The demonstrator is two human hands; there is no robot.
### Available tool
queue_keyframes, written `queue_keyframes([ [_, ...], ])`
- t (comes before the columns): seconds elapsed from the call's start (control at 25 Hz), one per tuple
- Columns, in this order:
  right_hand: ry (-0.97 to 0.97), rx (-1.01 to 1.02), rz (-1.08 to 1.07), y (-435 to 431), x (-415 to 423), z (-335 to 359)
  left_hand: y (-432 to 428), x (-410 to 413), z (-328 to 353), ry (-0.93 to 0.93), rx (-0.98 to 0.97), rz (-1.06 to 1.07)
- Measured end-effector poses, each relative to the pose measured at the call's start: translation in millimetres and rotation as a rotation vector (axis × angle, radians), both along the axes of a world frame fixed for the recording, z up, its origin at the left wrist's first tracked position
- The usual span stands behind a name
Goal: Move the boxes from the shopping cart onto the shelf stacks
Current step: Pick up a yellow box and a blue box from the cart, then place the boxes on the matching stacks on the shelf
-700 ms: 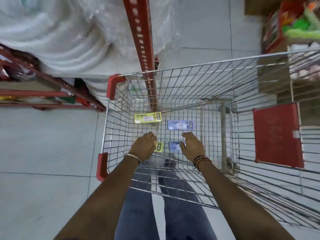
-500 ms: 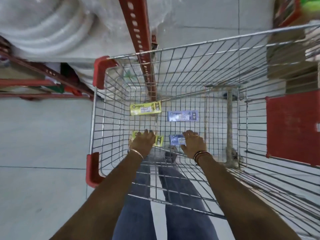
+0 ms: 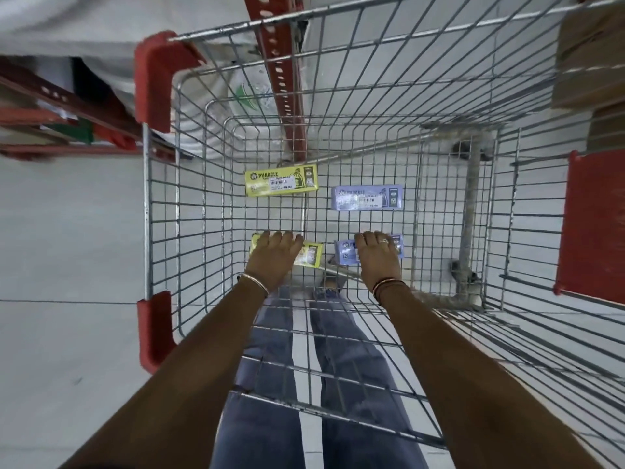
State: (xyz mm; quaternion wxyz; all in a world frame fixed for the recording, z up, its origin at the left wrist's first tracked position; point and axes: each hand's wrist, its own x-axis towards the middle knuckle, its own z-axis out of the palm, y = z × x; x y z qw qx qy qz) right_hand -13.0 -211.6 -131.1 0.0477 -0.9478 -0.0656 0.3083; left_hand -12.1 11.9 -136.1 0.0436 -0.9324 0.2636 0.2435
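Four flat rectangular cardboard boxes are being shown on the wire floor of a silver metal shopping cart with red plastic corner guards. A near yellow box and a near lilac box are lying at the centre of the frame, and each is being covered by a hand. The left hand is being laid over the yellow one, fingers together and curled over its far edge. The right hand, ringed and bangled, is being laid likewise over the lilac one. Whether either box is actually being gripped cannot be told, since the thumbs are hidden.

Above them in the frame, a far yellow box and a far lilac box are lying untouched and well apart from the hands.

Beyond the cart, a red perforated steel shelf upright is being seen at upper centre, with red shelf rails at upper left.

The pickup appears to be only starting, with all four boxes left to move. A thin box could be caught on the wire grid while being lifted, or dropped from a one-handed hold and lost through a gap in the mesh.
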Motion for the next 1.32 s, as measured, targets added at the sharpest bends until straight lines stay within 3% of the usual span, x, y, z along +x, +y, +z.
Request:
queue_keyframes([
  [0.16,0.024,0.007,0.019,4.2,4.2,28.2,-1.0,4.5,32.1,0.048,-0.106,0.157],
  [0.44,-0.177,0.123,-0.099,11.0,27.9,136.7,8.5,24.4,144.6,0.039,-0.246,0.241],
  [0.64,-0.374,0.230,-0.100,20.7,62.1,227.5,20.1,41.1,226.3,-0.159,-0.399,0.273],
  [1.04,-1.030,0.476,-0.024,73.4,107.8,422.5,72.5,81.4,407.8,-0.812,-0.658,0.398],
  [1.32,-1.434,0.624,-0.049,126.7,118.2,547.1,132.2,107.5,536.3,-1.233,-0.844,0.272],
])
